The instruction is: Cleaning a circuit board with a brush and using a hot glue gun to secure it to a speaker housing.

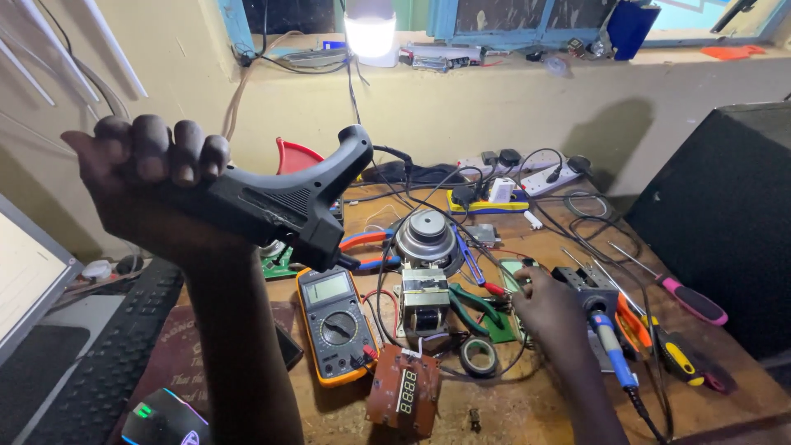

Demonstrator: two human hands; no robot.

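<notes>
Head view, looking down over a cluttered wooden table (535, 412); the left hand (144, 177) is raised at about ten o'clock in the picture, its fingers curled tight around the grip of a black glue gun (284, 202); the gun is held up in the air above the table, touching nothing else; its body is matt black plastic with ribbed vents along the side, a long curved trigger sticking up toward twelve o'clock, and a short nozzle end pointing down toward five o'clock; a black cord leaves its upper end and trails to the back of the table.

The right hand (548, 309) lies low at about four o'clock, fingers bent and resting among the parts on the table, close to a small green circuit board (499, 325); whether it pinches anything there cannot be told, since the fingertips are hidden by the hand itself.

Directly below the gun sits a yellow multimeter (334, 325); at its five o'clock a brown board with a red digit display (404, 391); a transformer (424, 301) and a round speaker (426, 237) stand between the two hands; a roll of black tape (479, 356) lies near the right wrist; a blue-handled soldering iron (611, 346) and screwdrivers (684, 292) lie at three o'clock.

A keyboard (107, 363) and a monitor are cut off at the left edge; a mouse is cut off at the bottom; the wires are too tangled to trace.
</notes>
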